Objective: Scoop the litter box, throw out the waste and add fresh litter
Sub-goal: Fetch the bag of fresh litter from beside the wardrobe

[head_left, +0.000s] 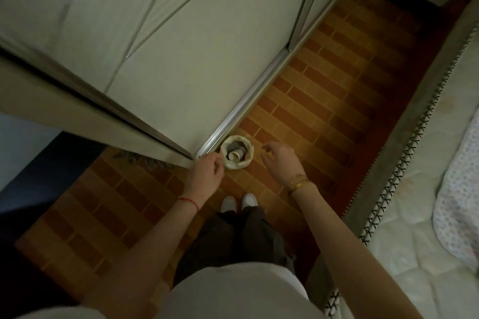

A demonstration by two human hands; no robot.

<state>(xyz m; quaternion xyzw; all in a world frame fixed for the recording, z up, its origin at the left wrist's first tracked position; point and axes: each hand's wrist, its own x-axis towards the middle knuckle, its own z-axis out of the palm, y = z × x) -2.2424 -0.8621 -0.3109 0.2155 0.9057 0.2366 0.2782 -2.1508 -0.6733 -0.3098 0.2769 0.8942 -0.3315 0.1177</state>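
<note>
A small waste bin (233,166) stood on the floor (324,101) at the wardrobe (197,72) corner; the left hand (207,172) curled its fingers at the rim, grasp unclear; the right hand (279,160) hovered beside it, fingers released, empty.

No readable txt anywhere, no labels, brands, nos. or signs legible
</note>
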